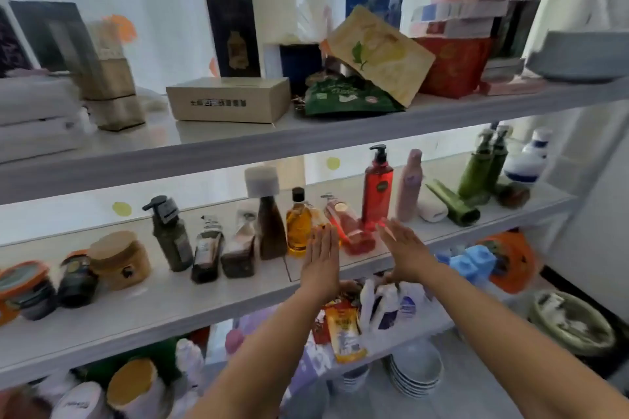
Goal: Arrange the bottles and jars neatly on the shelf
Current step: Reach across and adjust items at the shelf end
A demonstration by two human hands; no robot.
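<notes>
Left hand (pixel 321 258) and right hand (pixel 405 252), both flat and empty, flank the leaning pink bottle (pixel 347 226) on the middle shelf (pixel 170 296); a careless push could knock over the amber bottle (pixel 299 228) just beside it.

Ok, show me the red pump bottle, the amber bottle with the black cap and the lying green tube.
red pump bottle (pixel 377 194): head view, middle of its body.
amber bottle (pixel 299 230): head view, its rounded body.
green tube (pixel 450 202): head view, mid-length.
</notes>
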